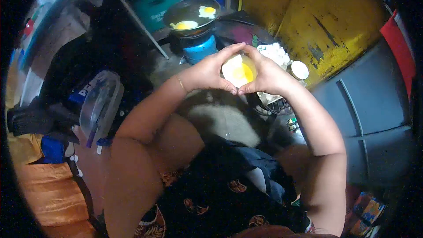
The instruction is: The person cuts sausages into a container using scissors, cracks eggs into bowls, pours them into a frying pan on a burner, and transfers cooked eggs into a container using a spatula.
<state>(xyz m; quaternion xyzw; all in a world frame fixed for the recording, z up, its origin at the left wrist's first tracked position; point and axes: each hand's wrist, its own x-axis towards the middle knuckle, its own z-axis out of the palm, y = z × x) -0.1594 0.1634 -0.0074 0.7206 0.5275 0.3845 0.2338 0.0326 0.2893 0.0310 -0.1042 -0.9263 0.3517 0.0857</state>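
Note:
Both my hands are curled around a small round bowl (pixel 232 74) with a bright yellow egg yolk in it. My left hand (pixel 207 71) grips its left side, and my right hand (pixel 269 74) its right side. The thumbs meet at the near edge and the fingertips come together at the far edge. Beyond them, a dark frying pan (pixel 190 8) holds one egg (pixel 185 25) at its near left and another egg (pixel 207 12) at its right. Just past my right hand are several white eggs (pixel 274 53) in a cluster.
The pan sits over a blue burner or canister (pixel 200 49). A white cup (pixel 299 69) stands right of the eggs, above a dark wire rack (pixel 281 106). A scuffed yellow panel (pixel 308 17) and a grey cabinet (pixel 374 92) border the right. Green crates (pixel 156 2) stand behind.

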